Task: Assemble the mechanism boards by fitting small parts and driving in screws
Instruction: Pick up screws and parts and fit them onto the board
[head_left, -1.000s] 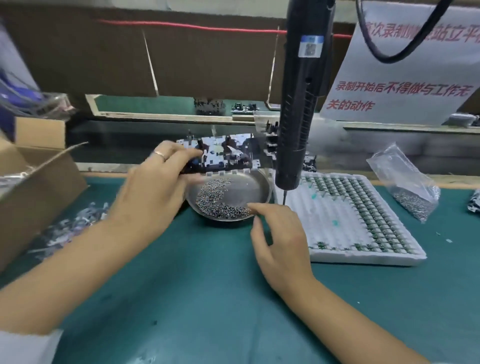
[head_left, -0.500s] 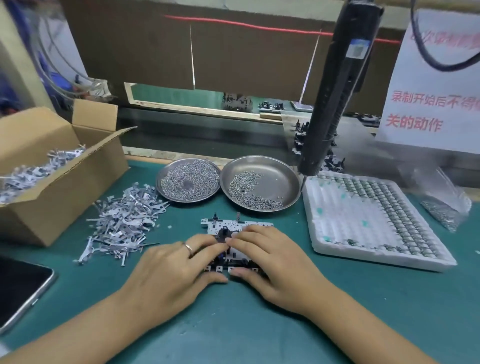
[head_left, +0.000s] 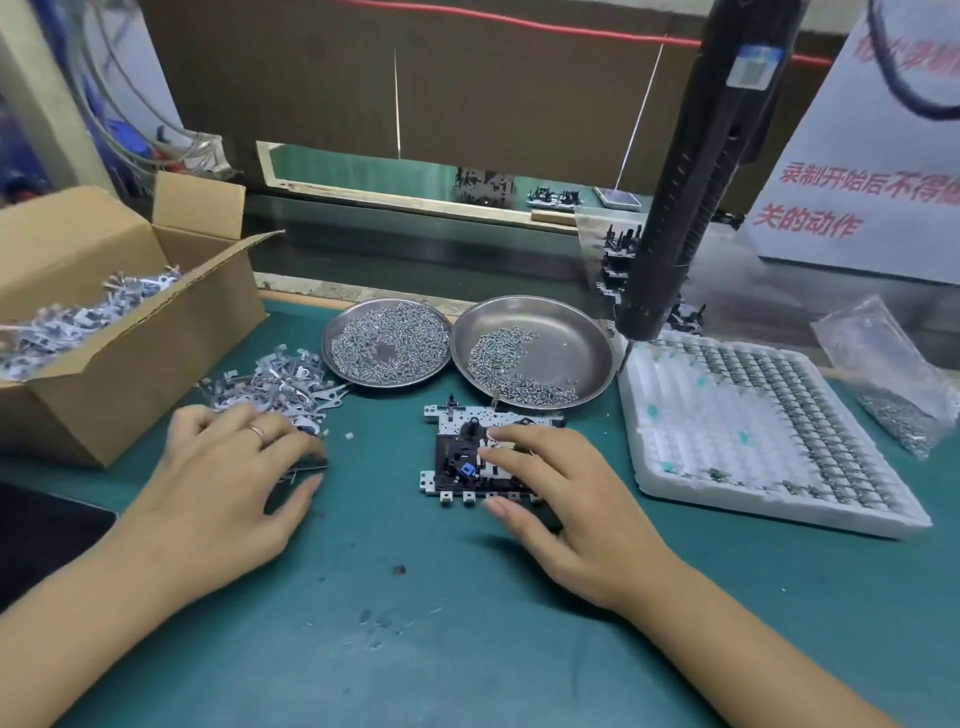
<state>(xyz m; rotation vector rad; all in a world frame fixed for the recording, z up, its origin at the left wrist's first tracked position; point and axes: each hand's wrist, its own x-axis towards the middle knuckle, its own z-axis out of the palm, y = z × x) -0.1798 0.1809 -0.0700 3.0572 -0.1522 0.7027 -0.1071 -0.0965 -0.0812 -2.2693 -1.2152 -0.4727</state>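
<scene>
- While the right hand (head_left: 561, 499) rests on the board (head_left: 467, 457), fingers spread and pressing it to the mat (head_left: 467, 649), thumb along its near edge, the left hand (head_left: 228, 483) is at the bracket pile (head_left: 275, 389) to the board's left.
- Left-hand fingers curl over a flat metal piece (head_left: 306, 465) at the pile's near edge; they appear to pinch it, though the blur leaves the grasp uncertain.
- Lying centre, just in front of the two screw dishes (head_left: 535, 353), the board runs its long axis roughly left to right.
- For the coming fit, the piece must travel rightward from the left hand to the board; the right hand, already on it, is nearer and can steady it.
- Half a second ago both hands were together on the board; now the left has gone out to the pile and only the right remains.
- Since then the board sits much where it was, and the driver (head_left: 691, 182) hangs untouched above the tray (head_left: 701, 457).
</scene>
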